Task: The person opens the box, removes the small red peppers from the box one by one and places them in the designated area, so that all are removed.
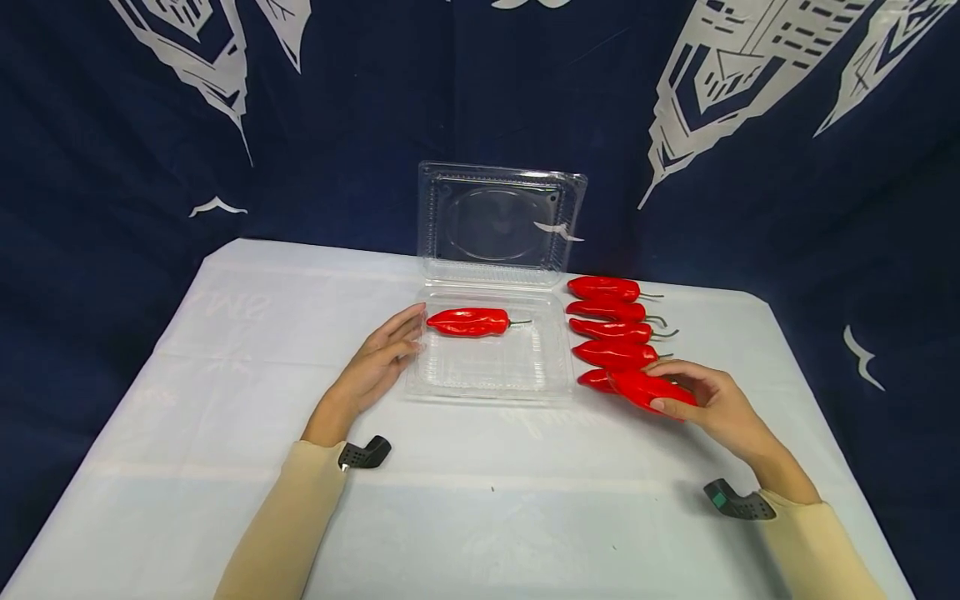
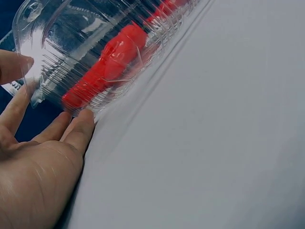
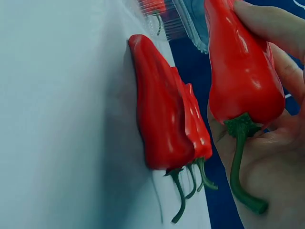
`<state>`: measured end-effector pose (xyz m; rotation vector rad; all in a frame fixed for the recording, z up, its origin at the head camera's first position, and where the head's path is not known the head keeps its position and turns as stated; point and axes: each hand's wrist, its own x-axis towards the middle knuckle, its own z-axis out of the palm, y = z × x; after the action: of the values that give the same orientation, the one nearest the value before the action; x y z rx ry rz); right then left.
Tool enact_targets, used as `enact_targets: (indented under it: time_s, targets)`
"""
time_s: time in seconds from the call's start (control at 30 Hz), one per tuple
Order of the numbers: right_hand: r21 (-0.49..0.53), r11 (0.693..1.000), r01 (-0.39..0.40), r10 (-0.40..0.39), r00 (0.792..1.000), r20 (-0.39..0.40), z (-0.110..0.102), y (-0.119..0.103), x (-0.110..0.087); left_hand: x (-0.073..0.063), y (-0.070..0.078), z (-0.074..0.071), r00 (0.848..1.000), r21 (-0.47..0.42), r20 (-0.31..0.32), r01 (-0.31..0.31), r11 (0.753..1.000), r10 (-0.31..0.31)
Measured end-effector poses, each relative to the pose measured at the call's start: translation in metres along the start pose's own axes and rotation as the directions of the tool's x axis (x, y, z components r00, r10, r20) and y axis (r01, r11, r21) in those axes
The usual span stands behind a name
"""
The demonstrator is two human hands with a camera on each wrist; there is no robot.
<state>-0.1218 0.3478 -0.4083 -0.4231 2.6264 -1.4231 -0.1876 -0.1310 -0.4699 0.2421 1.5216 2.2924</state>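
In the head view, my right hand (image 1: 716,404) grips a red chili pepper (image 1: 648,390) between thumb and fingers. It is held above the near end of a row of red peppers (image 1: 611,354). In the right wrist view, the held pepper (image 3: 245,71) has its green stem pointing down toward the palm. My left hand (image 1: 378,367) rests against the left side of a clear plastic clamshell box (image 1: 487,379), fingers fairly straight, touching its wall. Inside the box, near the back, lies one red pepper (image 1: 468,322), stem to the right.
The box's hinged lid (image 1: 495,221) stands raised at the back, against a dark blue cloth (image 1: 360,142) with white prints. Peppers in the row lie close together beside the box's right side, stems pointing right. A white cloth covers the table (image 1: 450,517).
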Motion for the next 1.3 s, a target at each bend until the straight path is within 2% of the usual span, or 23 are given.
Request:
enact_targets:
  time_s: [0.33, 0.47, 0.7, 0.97, 1.3]
  targets:
    - [-0.090, 0.991, -0.096, 0.089, 0.992, -0.087, 0.004, 0.010, -0.016, -0.001, -0.001, 0.001, 1.000, 0.015, 0.000, -0.003, 1.000, 0.003]
    - [-0.104, 0.991, -0.086, 0.076, 0.992, -0.096, 0.008, 0.015, -0.019, -0.001, 0.000, 0.001, 1.000, 0.016, 0.003, -0.003, 1.000, 0.003]
    - [-0.200, 0.977, -0.077, 0.055, 0.992, -0.112, 0.014, 0.021, -0.021, 0.000, -0.001, 0.000, 1.000, 0.015, 0.001, 0.001, 1.000, -0.002]
    - [-0.227, 0.967, -0.117, 0.090, 0.988, -0.125, 0.020, 0.023, -0.020, 0.001, -0.001, 0.000, 1.000, 0.016, -0.001, 0.006, 1.000, -0.006]
    - [-0.241, 0.970, -0.040, 0.011, 0.992, -0.123, 0.027, 0.027, -0.022, 0.000, 0.000, 0.000, 1.000, 0.012, -0.011, 0.016, 1.000, -0.015]
